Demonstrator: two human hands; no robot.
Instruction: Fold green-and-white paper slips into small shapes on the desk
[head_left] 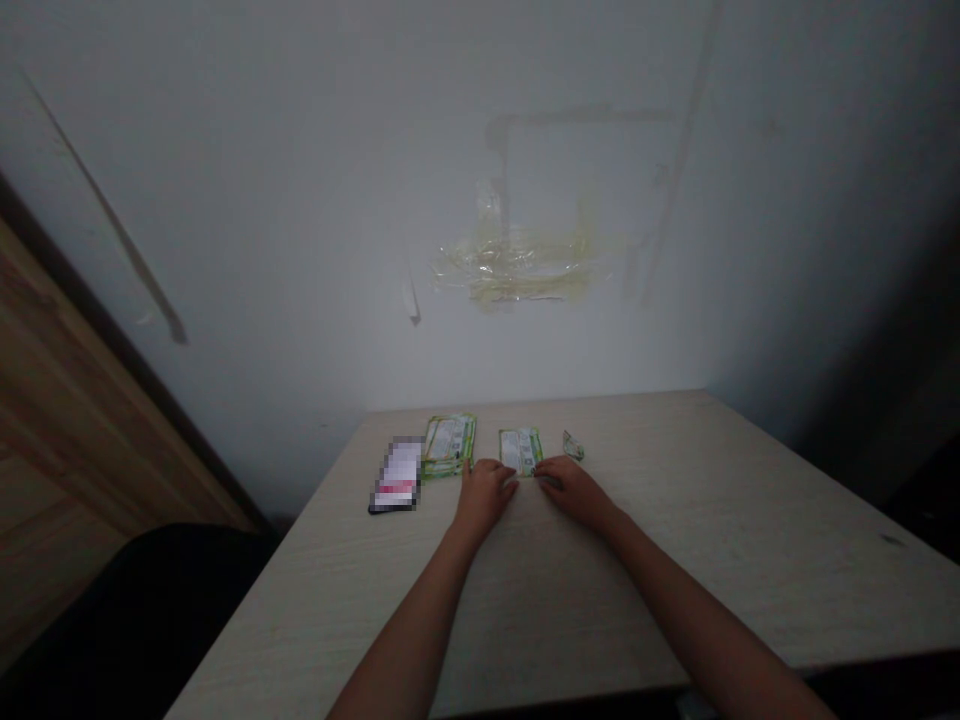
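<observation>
A small green-and-white packet (519, 447) with printed text lies on the table in front of me. The fingertips of my left hand (484, 492) close on its lower left corner. At the lower right corner, my right hand (574, 485) has its fingers bent together against the edge. Left of it rests a stack of similar green-and-white packets (450, 440), close to my left hand. A small crumpled scrap of the same colours (573, 446) sits just beyond my right hand.
A phone (397, 477) with a blurred-out screen lies left of the stack. The pale wooden table (750, 530) meets a wall (300, 200) bearing old tape (525, 265). A dark rounded object (150, 600) stands by the table's left side, near wooden panelling (82, 370).
</observation>
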